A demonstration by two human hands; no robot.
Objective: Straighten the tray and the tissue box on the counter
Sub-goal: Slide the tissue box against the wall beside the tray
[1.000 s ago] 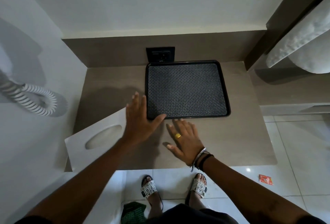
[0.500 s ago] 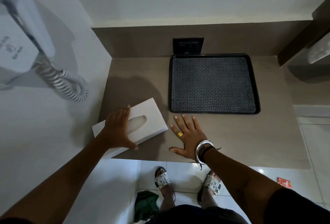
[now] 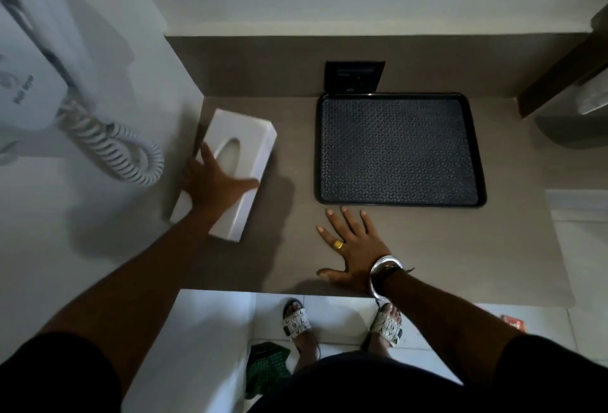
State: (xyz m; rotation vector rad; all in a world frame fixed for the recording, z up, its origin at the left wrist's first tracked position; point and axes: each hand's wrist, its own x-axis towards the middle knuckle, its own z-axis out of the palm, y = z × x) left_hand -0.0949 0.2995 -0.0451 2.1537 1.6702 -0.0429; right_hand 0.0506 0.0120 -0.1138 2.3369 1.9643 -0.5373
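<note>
The tissue box (image 3: pixel 245 146) has turned since half a second ago. Then it lay slanted near the front edge, with its long side running from about 8 o'clock to 2 o'clock. Now it sits farther back, close to the left wall, and its long side runs from about 7 o'clock to 1 o'clock, so it is still a bit tilted. Its oval slot faces up.

The left hand (image 3: pixel 215 182) lies flat on top of the near half of the box. Its fingers are spread apart, with the thumb stretched toward 3 o'clock. It looks like it is pressing down and not gripping, but the picture is blurry there.

The tray (image 3: pixel 399 149) is at 3 o'clock from the box, well apart from it. It has not moved. It sits square against the back wall, just below the black socket (image 3: pixel 354 76).

The right hand (image 3: pixel 352 246) rests flat on the counter (image 3: pixel 460 248), at 6 o'clock from the tray's near left corner. Its fingers are spread, and the tips are just short of the tray's rim. It is in the same place as before.

A hair dryer (image 3: pixel 36 60) with a curly cord hangs on the left wall.
</note>
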